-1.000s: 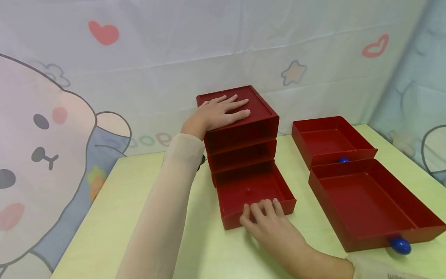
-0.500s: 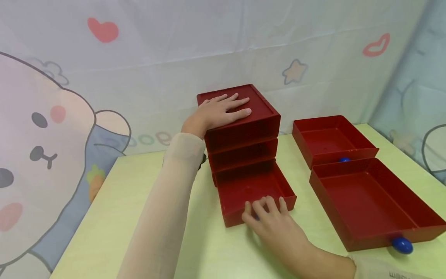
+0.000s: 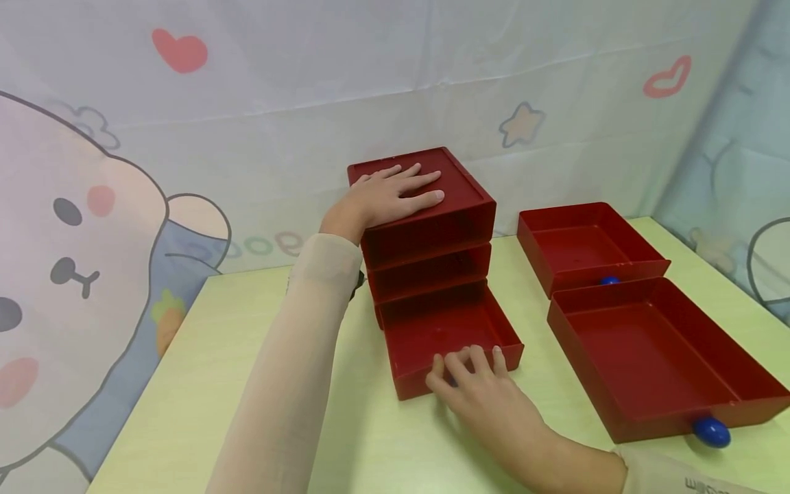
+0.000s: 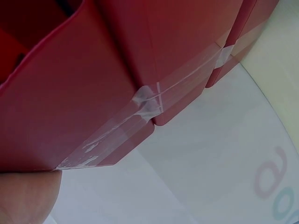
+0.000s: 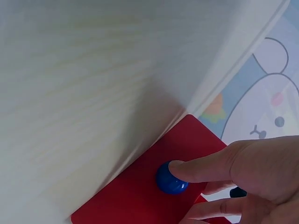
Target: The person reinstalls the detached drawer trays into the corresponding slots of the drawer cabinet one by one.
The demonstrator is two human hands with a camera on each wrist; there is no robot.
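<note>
A red three-tier drawer cabinet (image 3: pixel 432 233) stands at the back of the pale green table (image 3: pixel 247 384). My left hand (image 3: pixel 389 195) lies flat on its top, fingers straight. The upper two slots are hollow. The bottom drawer (image 3: pixel 444 329) is pulled out towards me. My right hand (image 3: pixel 475 381) holds its front wall, fingers curled over the rim. In the right wrist view a fingertip of that hand (image 5: pixel 243 172) presses the drawer's blue knob (image 5: pixel 170 179). The left wrist view shows only the cabinet's red side (image 4: pixel 93 93) with clear tape (image 4: pixel 149 100) across it.
Two loose red drawers lie on the table to the right, a smaller one (image 3: pixel 586 243) behind a larger one (image 3: pixel 648 350), each with a blue knob (image 3: pixel 711 432). A cartoon-printed cloth hangs behind the table and to the left.
Hardly anything: my right hand and the drawer's front have edged very slightly towards the cabinet. The left hand stays flat on top.
</note>
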